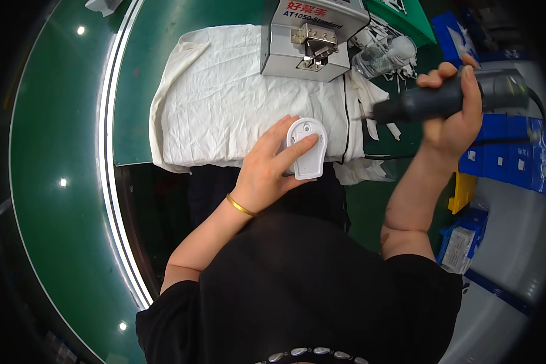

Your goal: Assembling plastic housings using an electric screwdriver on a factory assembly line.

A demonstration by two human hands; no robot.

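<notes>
My left hand grips a small white plastic housing over the near edge of the white cloth. The housing has one rounded end and one flat end, with screw holes showing at the rounded end. My thumb lies across its face and the other fingers go behind it. Raised on the right, my right hand is wrapped round a black electric screwdriver. Its tip points left toward the housing, well apart from it and slightly blurred.
A grey screw-feeding machine stands at the cloth's far side. Right of it are a clear plastic jar, white parts and a green bin. Blue bins and a yellow bin line the right. A green belt surface runs left.
</notes>
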